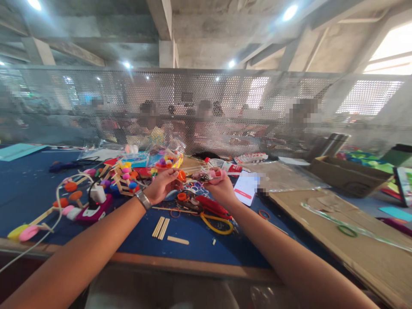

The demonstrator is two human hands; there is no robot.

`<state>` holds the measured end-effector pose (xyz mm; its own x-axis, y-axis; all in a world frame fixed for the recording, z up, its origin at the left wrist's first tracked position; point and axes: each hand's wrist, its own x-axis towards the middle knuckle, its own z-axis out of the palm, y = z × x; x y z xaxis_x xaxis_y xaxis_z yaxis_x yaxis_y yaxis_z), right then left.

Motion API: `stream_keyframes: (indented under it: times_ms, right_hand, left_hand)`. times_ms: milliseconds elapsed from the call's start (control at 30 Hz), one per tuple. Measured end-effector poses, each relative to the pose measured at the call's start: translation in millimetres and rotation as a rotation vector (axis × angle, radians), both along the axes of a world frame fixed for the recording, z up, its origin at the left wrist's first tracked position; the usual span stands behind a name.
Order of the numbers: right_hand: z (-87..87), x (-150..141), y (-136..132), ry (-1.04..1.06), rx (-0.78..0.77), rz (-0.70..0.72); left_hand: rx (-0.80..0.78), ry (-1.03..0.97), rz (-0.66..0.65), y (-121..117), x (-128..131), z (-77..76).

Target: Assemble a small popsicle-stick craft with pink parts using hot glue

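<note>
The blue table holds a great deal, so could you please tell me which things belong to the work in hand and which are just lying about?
Seemingly in use:
- orange cap, in the left hand
- pink object, in the right hand
- perhaps the wooden sticks

Seemingly just lying about:
- phone
- bottle
- charger
- box

I've got a silver-grey band [143, 200] on the left wrist, wide, flat and kinda shiny like metal; from way over here I honestly can't tell if it's a watch or a bracelet. Left hand [163, 187] and right hand [221, 185] are bare, same with both forearms [86, 253].
</note>
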<state>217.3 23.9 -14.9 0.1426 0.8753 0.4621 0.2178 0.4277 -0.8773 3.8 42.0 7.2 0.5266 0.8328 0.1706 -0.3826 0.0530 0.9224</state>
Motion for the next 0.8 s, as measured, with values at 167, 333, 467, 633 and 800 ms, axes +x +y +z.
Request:
stream_keyframes:
  times_ms: [167,333,467,633,800]
  right_hand:
    - [2.1,-0.7,-1.8,0.011,0.004,0.03]
    - [4.1,-1.3,-3.0,-0.012,-0.004,0.019]
    - [3.0,-0.8,-2.0,-0.012,0.008,0.034]
    - [1.1,0.5,-0.1,-0.045,-0.013,-0.01]
    - [1.2,-0.3,0.1,-0.019,0.005,0.036]
  left_hand:
    - [0.008,0.017,-0.012,-0.5,0.2,0.3]
    - [0.0,0.036,0.004,-0.7,0.5,0.5]
    - [-0.015,0.045,0.002,0.7,-0.2,-1.1]
    - [-0.015,0.033,-0.004,2.4,-1.2,-2.9]
    - [-0.001,0.04,-0.016,1.5,-0.8,-2.0]
